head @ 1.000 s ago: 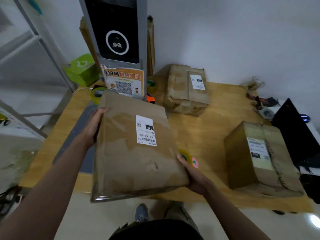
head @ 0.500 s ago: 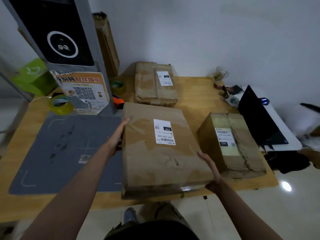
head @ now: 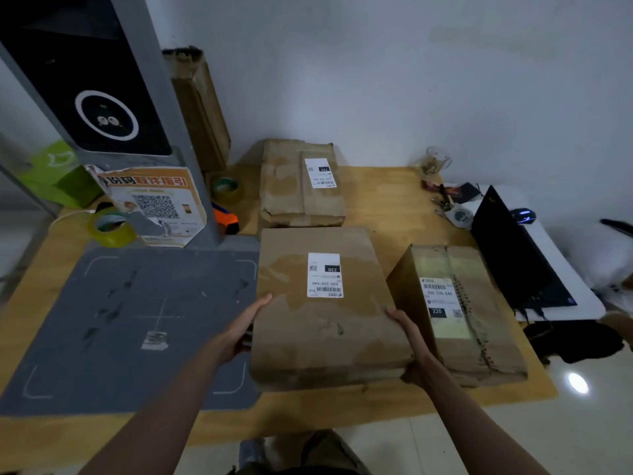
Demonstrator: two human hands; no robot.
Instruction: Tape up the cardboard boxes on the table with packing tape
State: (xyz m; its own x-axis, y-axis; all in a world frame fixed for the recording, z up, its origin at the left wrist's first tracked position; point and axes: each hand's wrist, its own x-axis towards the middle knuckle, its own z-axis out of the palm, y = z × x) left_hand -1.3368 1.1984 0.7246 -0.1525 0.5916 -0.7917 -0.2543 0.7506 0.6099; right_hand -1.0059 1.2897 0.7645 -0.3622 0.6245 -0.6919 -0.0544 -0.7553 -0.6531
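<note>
L hand [head: 245,329] grips box [head: 322,313] left edge | R hand [head: 409,341] grips right edge

Bare forearms, dark trousers [head: 318,454], grey shoe [head: 251,452]

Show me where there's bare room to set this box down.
The grey mat left of the held box is bare apart from a small scrap. Bare wood lies between the far box and the keys. The right box crowds the right hand.
</note>
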